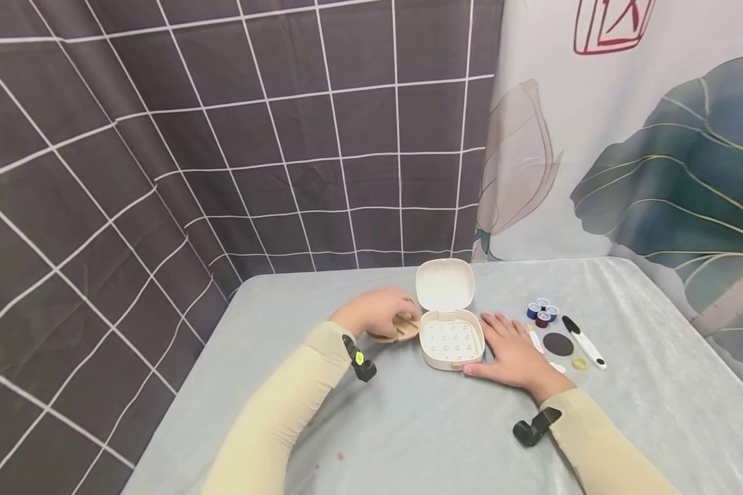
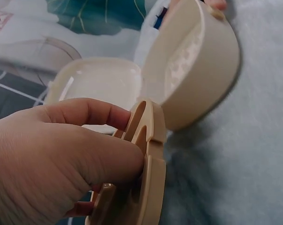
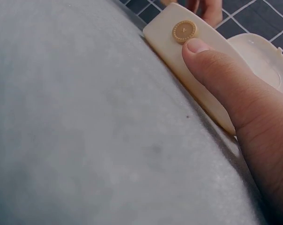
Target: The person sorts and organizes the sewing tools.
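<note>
A cream sewing box (image 1: 453, 354) stands on the table with its lid (image 1: 445, 283) raised at the back; rows of small pegs (image 1: 450, 339) line its inside. Just left of it, my left hand (image 1: 380, 311) pinches a beige slotted tray insert (image 1: 402, 328). In the left wrist view, thumb and fingers reach into the slots of this insert (image 2: 153, 183), which is tilted on edge beside the box. My right hand (image 1: 512, 349) lies flat along the box's right side, fingers straight. Its thumb (image 3: 216, 65) touches the box front right below a round tan button (image 3: 184, 32).
Right of my right hand lie several thread spools (image 1: 543, 319), a black disc (image 1: 558, 344), a white-handled tool with a black end (image 1: 585, 344) and a small yellowish ring (image 1: 578, 363). A white piece (image 1: 535, 339) sits close to my fingers. Curtains hang behind the grey-covered table (image 1: 421, 433).
</note>
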`<state>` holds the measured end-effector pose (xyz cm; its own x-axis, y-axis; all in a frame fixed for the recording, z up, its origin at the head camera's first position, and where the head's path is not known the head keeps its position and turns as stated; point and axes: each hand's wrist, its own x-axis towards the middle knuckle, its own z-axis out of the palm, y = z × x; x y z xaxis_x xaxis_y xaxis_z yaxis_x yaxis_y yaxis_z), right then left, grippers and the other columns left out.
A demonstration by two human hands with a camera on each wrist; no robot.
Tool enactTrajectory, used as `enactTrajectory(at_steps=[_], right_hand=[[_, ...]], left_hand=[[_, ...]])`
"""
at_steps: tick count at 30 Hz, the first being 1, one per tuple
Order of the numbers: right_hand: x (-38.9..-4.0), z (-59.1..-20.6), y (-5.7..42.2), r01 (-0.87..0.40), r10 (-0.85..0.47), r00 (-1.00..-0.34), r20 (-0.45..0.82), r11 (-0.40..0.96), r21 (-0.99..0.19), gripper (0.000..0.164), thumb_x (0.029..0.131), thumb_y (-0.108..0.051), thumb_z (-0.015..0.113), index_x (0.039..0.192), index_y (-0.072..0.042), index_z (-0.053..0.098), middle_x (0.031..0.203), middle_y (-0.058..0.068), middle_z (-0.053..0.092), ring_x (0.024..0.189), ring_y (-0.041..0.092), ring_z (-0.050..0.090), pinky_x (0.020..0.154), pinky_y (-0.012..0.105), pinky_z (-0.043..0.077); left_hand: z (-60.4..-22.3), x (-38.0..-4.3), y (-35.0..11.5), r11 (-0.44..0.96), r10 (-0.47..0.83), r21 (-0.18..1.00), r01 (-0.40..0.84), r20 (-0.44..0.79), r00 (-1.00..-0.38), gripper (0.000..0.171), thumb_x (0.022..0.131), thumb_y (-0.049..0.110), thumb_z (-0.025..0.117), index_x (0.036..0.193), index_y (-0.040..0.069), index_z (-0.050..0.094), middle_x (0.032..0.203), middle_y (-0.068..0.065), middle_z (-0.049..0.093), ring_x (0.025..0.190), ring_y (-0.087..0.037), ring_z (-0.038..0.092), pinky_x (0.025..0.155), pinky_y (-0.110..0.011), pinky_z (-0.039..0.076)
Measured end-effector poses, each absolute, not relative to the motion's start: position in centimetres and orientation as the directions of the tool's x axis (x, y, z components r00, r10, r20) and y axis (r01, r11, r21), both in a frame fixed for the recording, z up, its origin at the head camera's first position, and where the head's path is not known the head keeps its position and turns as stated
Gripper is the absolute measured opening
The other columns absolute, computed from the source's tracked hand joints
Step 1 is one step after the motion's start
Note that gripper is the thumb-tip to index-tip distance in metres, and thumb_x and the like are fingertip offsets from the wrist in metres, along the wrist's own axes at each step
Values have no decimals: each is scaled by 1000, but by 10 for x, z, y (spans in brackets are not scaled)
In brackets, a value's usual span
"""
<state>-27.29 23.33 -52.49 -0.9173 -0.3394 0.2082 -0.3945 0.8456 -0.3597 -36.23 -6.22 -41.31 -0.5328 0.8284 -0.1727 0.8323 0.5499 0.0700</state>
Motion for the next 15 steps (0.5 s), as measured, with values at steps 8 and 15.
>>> enactTrajectory(at_steps=[8, 15], right_hand=[[-272, -525, 233, -391, -334, -919, 212, 847, -359, 111, 76, -73, 71, 150, 5, 42, 154, 28, 39, 144, 52, 26, 115, 71, 14], [-273, -527, 234, -387, -336, -920, 199, 852, -352, 112, 76, -76, 69, 151, 3, 41, 154, 27, 39, 145, 51, 26, 116, 70, 14]], left_hand=[[-428, -367, -67, 605, 790, 86, 791, -188, -583, 50, 73, 10, 80, 121, 24, 71, 121, 7, 62, 114, -13, 54, 97, -26, 47], [-444, -366, -68, 597, 792, 58, 800, -198, -577, 44, 78, 15, 81, 120, 26, 71, 125, 9, 63, 115, -13, 55, 100, -27, 47]])
